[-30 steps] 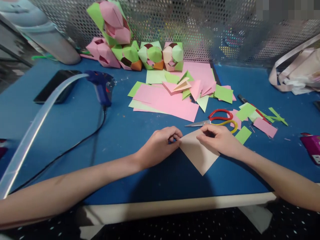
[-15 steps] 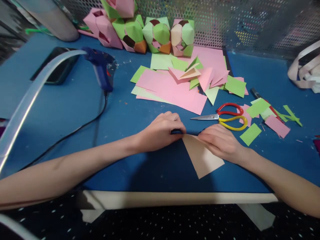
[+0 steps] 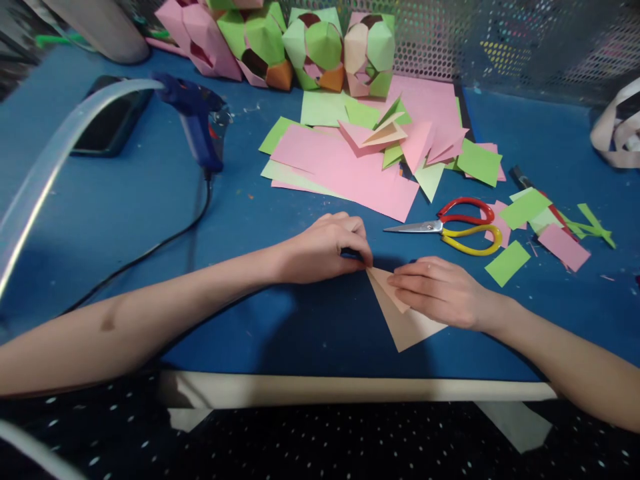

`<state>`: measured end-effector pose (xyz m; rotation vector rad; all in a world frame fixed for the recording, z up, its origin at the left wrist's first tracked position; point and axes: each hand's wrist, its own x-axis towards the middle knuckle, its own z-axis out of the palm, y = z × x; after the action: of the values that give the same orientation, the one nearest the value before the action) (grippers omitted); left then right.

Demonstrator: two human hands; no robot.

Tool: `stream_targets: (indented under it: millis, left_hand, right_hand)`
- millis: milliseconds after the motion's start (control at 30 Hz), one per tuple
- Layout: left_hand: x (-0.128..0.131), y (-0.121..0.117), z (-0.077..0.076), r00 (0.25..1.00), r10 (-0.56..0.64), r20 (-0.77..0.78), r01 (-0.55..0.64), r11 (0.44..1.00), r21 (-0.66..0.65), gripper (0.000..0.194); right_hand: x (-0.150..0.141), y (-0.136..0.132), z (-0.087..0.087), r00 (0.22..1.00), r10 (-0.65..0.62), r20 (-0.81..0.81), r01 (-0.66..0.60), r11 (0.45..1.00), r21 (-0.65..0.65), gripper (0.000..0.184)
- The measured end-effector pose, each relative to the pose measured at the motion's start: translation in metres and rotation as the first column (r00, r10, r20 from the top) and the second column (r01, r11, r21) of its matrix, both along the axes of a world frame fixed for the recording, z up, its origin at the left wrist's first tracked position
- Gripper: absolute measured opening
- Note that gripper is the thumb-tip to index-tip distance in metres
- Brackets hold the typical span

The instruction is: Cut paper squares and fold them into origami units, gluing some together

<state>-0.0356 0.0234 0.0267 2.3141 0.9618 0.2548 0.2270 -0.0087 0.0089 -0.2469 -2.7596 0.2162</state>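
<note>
A peach sheet of paper lies near the table's front edge, with a narrow flap folded over along its upper right side. My left hand pinches its upper left corner between thumb and fingertips. Across the folded flap lie the outstretched fingers of my right hand, palm down; its thumb is hidden. Just beyond my right hand rest scissors with one red and one yellow handle, blades pointing left and slightly apart.
Pink and green paper sheets and folded pieces spread behind my hands. Paper ball-like models line the mesh wall. A blue glue gun and a phone lie left, small paper scraps right.
My right hand has moved from the sheet's top edge down onto the paper, and a folded flap now shows there. My left hand stays at the corner. The view has shifted slightly.
</note>
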Motion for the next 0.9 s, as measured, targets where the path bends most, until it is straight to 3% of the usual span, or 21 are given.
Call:
stream_targets:
  millis: [900]
  left_hand:
    - [0.0013,0.0021,0.0045,0.999,-0.017,-0.048,0.016,1.0,-0.021,0.017]
  right_hand:
    - [-0.0054,-0.0027,0.0032,0.994,0.087,0.065,-0.091,0.994,0.062,0.029]
